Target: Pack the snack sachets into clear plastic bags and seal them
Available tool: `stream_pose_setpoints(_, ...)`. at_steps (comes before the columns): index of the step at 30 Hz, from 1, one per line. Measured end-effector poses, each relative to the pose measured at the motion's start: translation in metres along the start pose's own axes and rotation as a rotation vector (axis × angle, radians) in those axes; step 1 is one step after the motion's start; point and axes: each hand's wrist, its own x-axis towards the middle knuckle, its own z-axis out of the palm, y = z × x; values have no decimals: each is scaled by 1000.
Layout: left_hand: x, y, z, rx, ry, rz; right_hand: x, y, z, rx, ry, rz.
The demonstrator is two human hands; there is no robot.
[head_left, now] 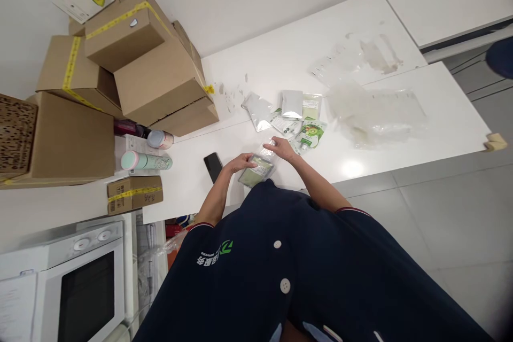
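Note:
Close to my body, at the table's front edge, lies a green packet [256,171] in a clear plastic bag. My left hand [241,163] is closed on the packet's upper left edge. Clear plastic [267,150], the upper part of the bag, is pinched by the fingers of my right hand [280,148]. Beyond my hands are a silver pouch [258,111], a second silver pouch [292,104], a pale green labelled packet [311,107] and a green pouch with an avocado picture [311,132]. A black phone [212,166] rests left of my left hand.
Cardboard boxes [160,80] are stacked at the left, with bottles [148,161] and a small box [134,194] beside them. Clear plastic bags [385,117] spread over the right of the table [449,112]. A microwave [86,283] stands lower left.

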Motion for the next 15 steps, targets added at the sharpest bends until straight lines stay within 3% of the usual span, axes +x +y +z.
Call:
stream_pose_setpoints(3,-8,12,7,20,-58,65,2,-6,-4,142,-59,13)
stream_pose_setpoints(6,-11,22,12,80,-60,157,1,-7,0,363,-241,113)
stream_pose_setpoints(10,-8,31,15,182,54,302,-2,-6,9,615,-553,247)
stream_pose_setpoints(15,-10,35,16,246,208,303,-10,-5,15,691,-653,225)
